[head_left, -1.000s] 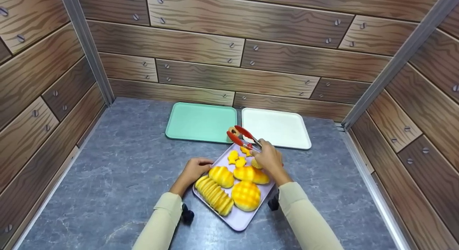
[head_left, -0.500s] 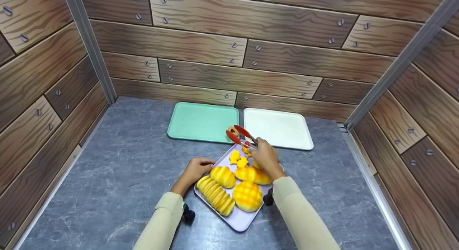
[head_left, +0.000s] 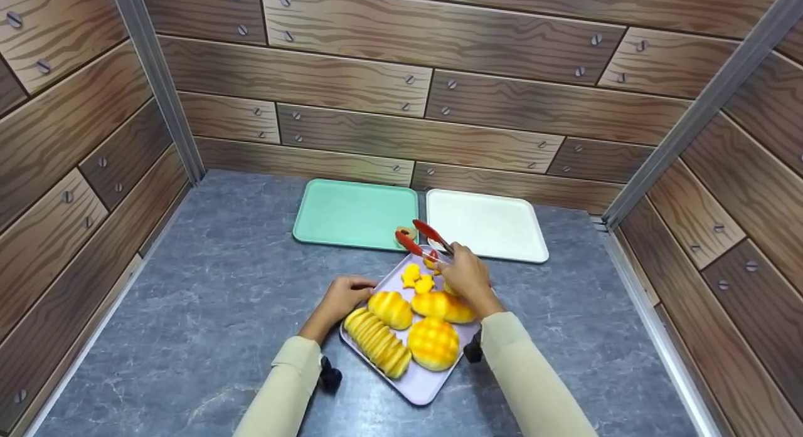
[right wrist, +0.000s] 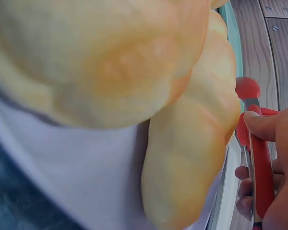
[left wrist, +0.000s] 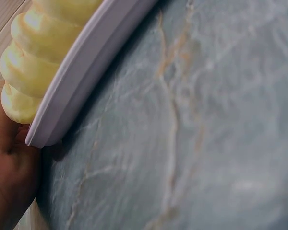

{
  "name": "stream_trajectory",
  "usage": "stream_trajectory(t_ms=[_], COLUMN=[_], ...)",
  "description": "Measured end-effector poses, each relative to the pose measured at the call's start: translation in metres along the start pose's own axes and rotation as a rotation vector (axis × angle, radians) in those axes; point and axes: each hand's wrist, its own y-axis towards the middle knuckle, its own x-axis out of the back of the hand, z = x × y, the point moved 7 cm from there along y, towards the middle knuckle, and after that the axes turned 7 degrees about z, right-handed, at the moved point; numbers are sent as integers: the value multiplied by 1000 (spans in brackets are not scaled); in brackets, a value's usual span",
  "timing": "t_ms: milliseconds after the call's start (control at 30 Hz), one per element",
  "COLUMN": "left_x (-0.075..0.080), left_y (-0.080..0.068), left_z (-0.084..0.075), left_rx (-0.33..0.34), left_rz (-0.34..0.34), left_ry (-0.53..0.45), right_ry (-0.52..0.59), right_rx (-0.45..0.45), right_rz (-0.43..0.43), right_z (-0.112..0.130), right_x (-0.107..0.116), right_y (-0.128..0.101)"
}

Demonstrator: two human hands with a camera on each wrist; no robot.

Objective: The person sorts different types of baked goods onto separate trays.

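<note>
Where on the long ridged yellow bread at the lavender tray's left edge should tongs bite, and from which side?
Grip the long ridged yellow bread across its narrow width near mid-length, coming from above. It lies flat along the lavender tray's left edge, with the left hand at its far end and a round bun close on the right, so its ends are crowded.

The tongs [head_left: 421,237] have red, smooth, plastic-looking arms with a grey metal strip along the handle; the lilac tray [head_left: 421,387], green tray [head_left: 351,212] and white tray [head_left: 486,224] look like matt plastic; the buns [head_left: 431,342] are glossy; the tabletop [head_left: 219,286] resembles grey marble; the walls [head_left: 376,79] are wood-grain printed.
</note>
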Motion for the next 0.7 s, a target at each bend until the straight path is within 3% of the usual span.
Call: stream_trajectory(t_ms=[700], left_x=[-1], left_y=[0], left_z=[0], left_rx=[5], left_rz=[-13], left_ry=[2], right_ry=[42], right_rx=[57], right_rz=[-92], right_z=[-42], right_x=[32], right_y=[-65])
